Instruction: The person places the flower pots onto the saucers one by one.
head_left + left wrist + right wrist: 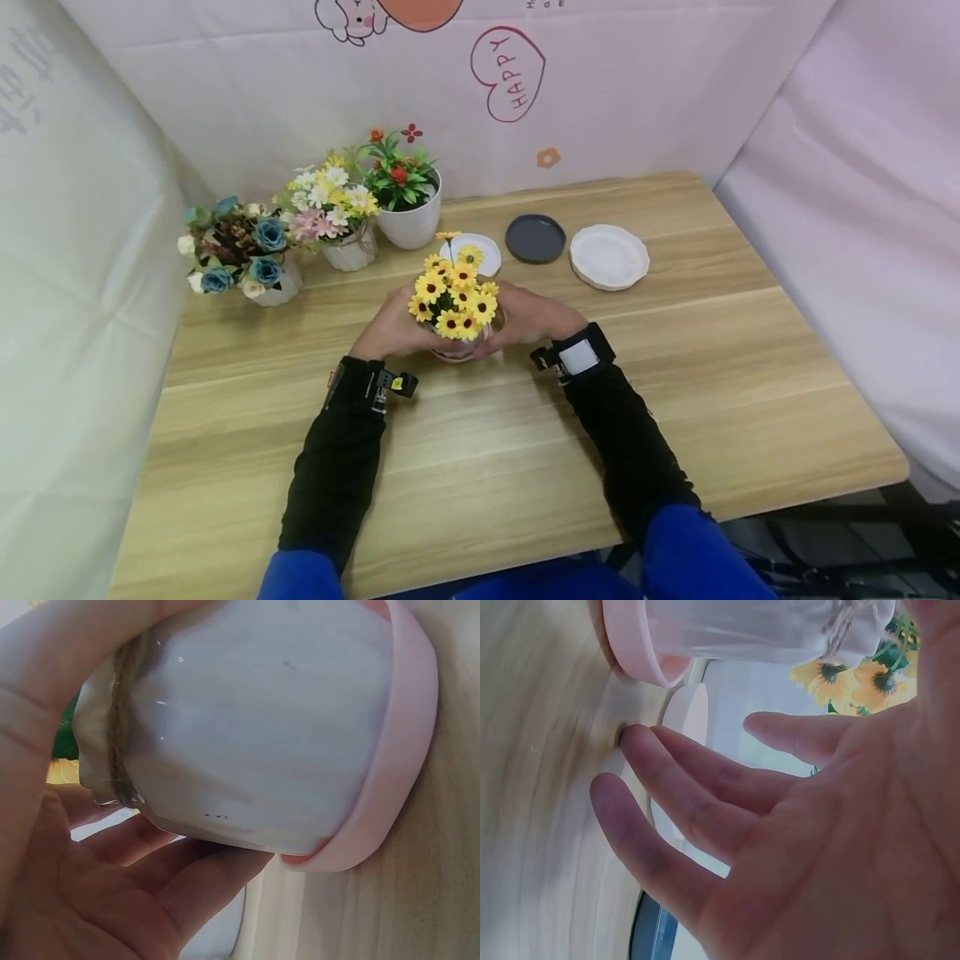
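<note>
White, glossy, rounded pot (262, 712) with yellow daisy-like flowers (462, 297) stands in a round pink saucer (412, 742) below the grip; the left hand (393, 325) grips its side, the right hand (532, 315) spreads its fingers alongside. Best to centre it, level, before letting go.

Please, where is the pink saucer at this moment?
In the left wrist view, the pink saucer is at the right, on the table, with the base of the white pot inside its rim; the left hand holds the pot.
</note>
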